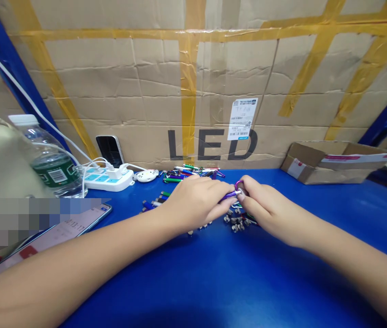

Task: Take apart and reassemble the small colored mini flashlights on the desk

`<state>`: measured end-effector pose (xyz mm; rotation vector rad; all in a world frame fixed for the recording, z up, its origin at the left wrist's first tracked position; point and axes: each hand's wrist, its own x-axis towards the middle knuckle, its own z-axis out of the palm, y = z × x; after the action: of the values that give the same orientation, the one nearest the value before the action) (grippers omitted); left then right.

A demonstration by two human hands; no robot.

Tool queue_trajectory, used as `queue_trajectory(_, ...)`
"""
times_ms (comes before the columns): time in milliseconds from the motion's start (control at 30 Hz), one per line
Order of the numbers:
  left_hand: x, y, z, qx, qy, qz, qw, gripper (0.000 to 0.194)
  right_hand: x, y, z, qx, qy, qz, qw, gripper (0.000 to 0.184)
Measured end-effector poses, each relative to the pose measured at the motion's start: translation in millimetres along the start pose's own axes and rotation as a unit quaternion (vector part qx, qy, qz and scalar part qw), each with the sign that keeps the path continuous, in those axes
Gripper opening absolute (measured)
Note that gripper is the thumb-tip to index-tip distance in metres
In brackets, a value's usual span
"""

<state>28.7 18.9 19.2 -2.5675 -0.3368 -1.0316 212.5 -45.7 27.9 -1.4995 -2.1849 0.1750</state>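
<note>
My left hand [198,200] is closed around a slim purple metal tube [228,196] with a silver tip that points right. Pinched in my right hand [265,205] is a purple carabiner [238,183], its curved loop showing above the thumb. The tube's tip meets the carabiner between my fingertips; whether they are joined I cannot tell. Behind my left hand lies a pile of coloured slim tubes and carabiners [180,174]. More tubes [150,205] lie beside it, partly hidden by that hand. Small silver round metal ends [237,224] show below and between my hands.
A white power strip [113,181] with cables, an upright phone [109,150] and a water bottle [53,168] stand at the left. Another phone [77,225] lies nearer, beside my left forearm. An open cardboard box [337,171] sits back right. A large carton [139,105] walls the blue table's rear.
</note>
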Motion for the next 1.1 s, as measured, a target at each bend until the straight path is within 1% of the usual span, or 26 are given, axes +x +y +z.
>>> queue_trajectory(133, 4.0, -1.9, -4.8, 0.073, -0.010, 0.062, 0.995, 0.027, 0.8, 3.0, -0.6, -0.028, -0.033, 0.027, 0.999, 0.016)
queue_trajectory(233, 6.0, -3.5, -6.5, 0.100, -0.019, 0.081, 0.992, 0.026, 1.8, 5.5, 0.7, -0.033, -0.057, 0.039, 0.997, 0.015)
queue_trajectory(333, 5.3, -5.1, -5.1, 0.110, -0.023, 0.094, 0.989, 0.026, 3.2, 5.6, 4.9, -0.008, -0.062, 0.036, 0.997, 0.015)
queue_trajectory(433, 0.6, -2.9, -1.0, 0.111, -0.012, 0.086, 0.990, 0.028, 4.9, 4.2, 9.0, 0.045, -0.048, 0.045, 0.997, 0.014)
queue_trajectory(500, -4.1, 2.3, 2.1, 0.098, -0.012, 0.080, 0.992, 0.032, 6.4, 4.7, 8.4, 0.120, -0.029, 0.069, 0.990, 0.014)
queue_trajectory(567, -7.7, 9.3, 3.8, 0.073, -0.031, 0.077, 0.994, 0.036, 8.0, 8.1, 3.9, 0.199, -0.007, 0.091, 0.976, 0.014)
queue_trajectory(600, -8.5, 12.4, 3.8, 0.057, -0.047, 0.072, 0.995, 0.037, 8.7, 10.9, 0.4, 0.216, 0.004, 0.099, 0.971, 0.014)
queue_trajectory(633, -8.5, 14.7, 3.0, 0.040, -0.065, 0.058, 0.995, 0.038, 9.2, 14.2, -3.7, 0.206, 0.015, 0.101, 0.973, 0.014)
queue_trajectory(667, -7.8, 15.8, 1.8, 0.023, -0.084, 0.035, 0.996, 0.038, 9.4, 18.1, -7.9, 0.169, 0.024, 0.101, 0.980, 0.014)
queue_trajectory(700, -6.6, 15.5, 0.2, 0.006, -0.103, 0.005, 0.995, 0.038, 9.2, 22.1, -11.9, 0.111, 0.017, 0.099, 0.989, 0.015)
queue_trajectory(733, -5.3, 13.9, -1.3, -0.010, -0.120, -0.028, 0.992, 0.038, 8.5, 26.2, -15.4, 0.051, -0.003, 0.096, 0.994, 0.016)
queue_trajectory(800, -3.2, 7.7, -2.7, -0.037, -0.147, -0.091, 0.984, 0.036, 6.4, 33.5, -20.0, -0.041, -0.075, 0.094, 0.992, 0.018)
queue_trajectory(867, -3.6, -0.1, -1.2, -0.058, -0.162, -0.127, 0.977, 0.034, 4.2, 38.0, -21.6, -0.083, -0.143, 0.095, 0.982, 0.026)
queue_trajectory(900, -4.6, -3.6, 0.5, -0.066, -0.166, -0.136, 0.975, 0.033, 3.6, 38.7, -21.7, -0.094, -0.160, 0.098, 0.978, 0.031)
queue_trajectory(933, -6.0, -6.4, 2.4, -0.072, -0.167, -0.140, 0.973, 0.032, 3.3, 38.4, -21.5, -0.103, -0.163, 0.103, 0.976, 0.036)
queue_trajectory(1000, -9.0, -9.5, 6.1, -0.079, -0.162, -0.137, 0.974, 0.032, 3.9, 34.5, -19.9, -0.105, -0.132, 0.109, 0.980, 0.045)
queue_trajectory(1067, -10.9, -9.2, 8.0, -0.078, -0.141, -0.123, 0.979, 0.032, 5.0, 26.7, -15.8, -0.056, -0.080, 0.103, 0.990, 0.049)
queue_trajectory(1100, -11.3, -8.3, 8.3, -0.073, -0.127, -0.113, 0.983, 0.032, 5.4, 21.6, -12.6, -0.005, -0.065, 0.096, 0.993, 0.051)
